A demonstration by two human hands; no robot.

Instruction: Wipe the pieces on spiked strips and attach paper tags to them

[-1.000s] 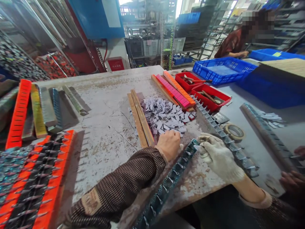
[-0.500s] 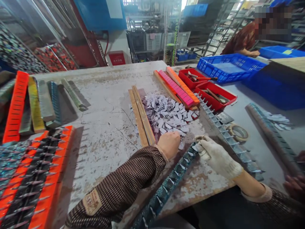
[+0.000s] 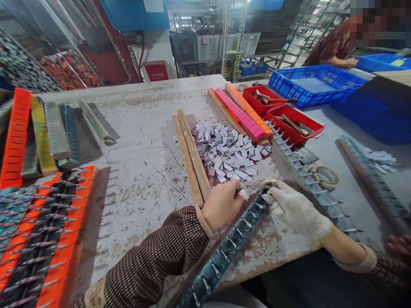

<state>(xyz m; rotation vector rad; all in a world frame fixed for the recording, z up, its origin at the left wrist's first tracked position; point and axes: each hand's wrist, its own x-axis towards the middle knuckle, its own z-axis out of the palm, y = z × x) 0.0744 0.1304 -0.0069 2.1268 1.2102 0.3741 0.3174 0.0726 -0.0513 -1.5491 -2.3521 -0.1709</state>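
Right, the bare left hand (image 3: pixel 223 205) is pinching a small pale chip (image 3: pixel 252 192) between thumb and finger, just beside the tip of a dark glittery strip (image 3: pixel 223 244). That strip slants from the fingertips back toward the body, a row of pale spikes (image 3: pixel 247 223) along it. Over on its other side, the right hand (image 3: pixel 297 211), in a white glove, has its fingers pressed together about the strip's far end; whether a chip sits under them too, I can't tell. Just beyond the left fingers lies a heap of chips (image 3: pixel 229 149), with two wooden bars (image 3: pixel 189 156) along its left edge. To the right of the gloved fingers there's a second spiked strip (image 3: pixel 308 177), then a roll of tape (image 3: pixel 335 177). Well left of both hands, spiked orange bars (image 3: pixel 66 256) lie on the table (image 3: pixel 141 171). Farther out past the heap: a pink bar (image 3: pixel 240 115), red boxes (image 3: pixel 285 132), a blue crate (image 3: pixel 302 92), and beyond the crate a co-worker's sleeve (image 3: pixel 337 40).
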